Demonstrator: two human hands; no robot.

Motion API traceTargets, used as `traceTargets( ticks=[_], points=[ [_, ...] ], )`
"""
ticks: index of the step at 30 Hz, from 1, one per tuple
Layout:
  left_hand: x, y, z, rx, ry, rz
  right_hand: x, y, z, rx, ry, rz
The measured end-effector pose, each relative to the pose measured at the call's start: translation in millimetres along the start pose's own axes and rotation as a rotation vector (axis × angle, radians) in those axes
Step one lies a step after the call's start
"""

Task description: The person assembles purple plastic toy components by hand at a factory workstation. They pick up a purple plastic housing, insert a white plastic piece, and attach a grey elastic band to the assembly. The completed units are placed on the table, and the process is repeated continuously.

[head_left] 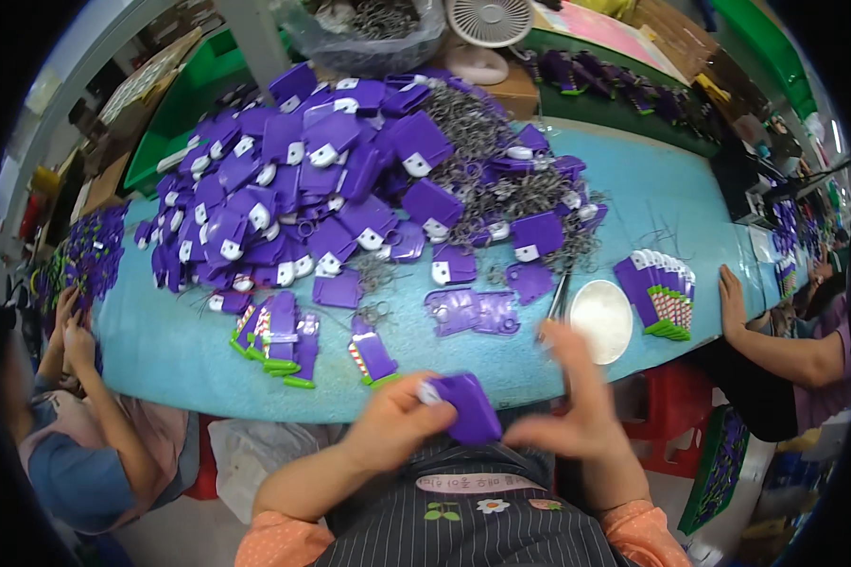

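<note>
My left hand pinches a flat purple plastic case with a white end, holding it over the near table edge. Just right of it is my right hand, somewhat blurred, thumb and fingers spread apart; its thumb comes close to the case's lower side. Past the hands lie two purple plastic pieces side by side. A purple piece with a green end and striped edge lies beyond my left hand. Near my right fingertips are a white round dish and a slim dark tool.
A big heap of purple cases and tangled metal rings covers the blue table's far middle. Green-ended pieces lie in a left group and a fanned right row. Co-workers sit at both sides; one's hand rests on the right edge.
</note>
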State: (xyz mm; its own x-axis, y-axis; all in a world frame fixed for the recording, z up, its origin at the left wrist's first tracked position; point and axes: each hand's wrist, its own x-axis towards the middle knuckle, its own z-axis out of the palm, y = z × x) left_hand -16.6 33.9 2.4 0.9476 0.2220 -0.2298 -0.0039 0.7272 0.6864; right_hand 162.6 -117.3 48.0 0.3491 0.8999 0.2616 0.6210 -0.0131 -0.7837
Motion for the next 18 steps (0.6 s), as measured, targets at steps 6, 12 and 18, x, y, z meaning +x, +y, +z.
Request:
traceTargets(
  ticks=[6, 12, 18],
  points=[
    [-14.7, -26.6, 16.4, 0.102, 0.117, 0.065, 4.3, -15.1, 35.3, 0.129, -0.200, -0.080],
    [-34.2, -15.7, 11.6, 1.106, 0.036, 0.420, -1.4, -17.9, 52.4, -0.207, -0.114, -0.016],
    [-33.8, -16.9, 7.5, 1.080, 0.182, 0.449, -15.7, -20.6, 72.9, -0.160, -0.016, 0.036]
  ],
)
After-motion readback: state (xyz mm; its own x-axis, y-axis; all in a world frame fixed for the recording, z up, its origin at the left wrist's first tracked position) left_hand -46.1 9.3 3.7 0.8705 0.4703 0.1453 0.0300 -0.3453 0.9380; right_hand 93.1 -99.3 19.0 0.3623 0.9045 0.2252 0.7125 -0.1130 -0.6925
